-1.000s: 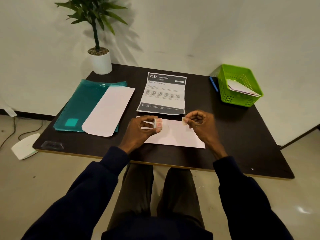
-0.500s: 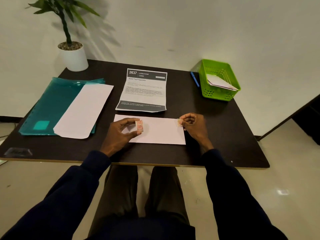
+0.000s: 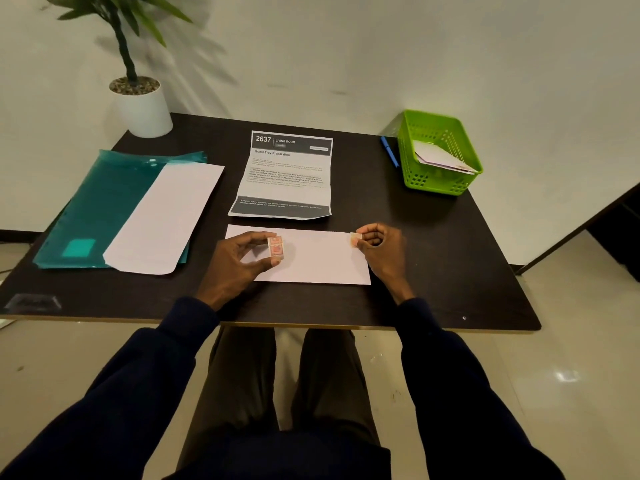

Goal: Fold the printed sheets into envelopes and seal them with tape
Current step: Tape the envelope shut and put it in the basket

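Over the last second we have watched the hands draw apart. The left grip (image 3: 242, 258) pinches the tape roll (image 3: 276, 248) between thumb and fingers above the folded sheet (image 3: 318, 261). The right grip (image 3: 379, 247) pinches the tape end (image 3: 355, 239) at its far right corner. The sheet lies flat on the surface (image 3: 450, 271), so we judge sealing is about to begin.

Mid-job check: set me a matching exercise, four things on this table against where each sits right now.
Things: 1 tape roll; 2 blue pen; 3 printed sheet; 4 potted plant.
Places: A far left corner of the table; B pinched in the left hand; C beside the green basket; D beyond the white envelope, mid-table.
Pairs: 1-B; 2-C; 3-D; 4-A.
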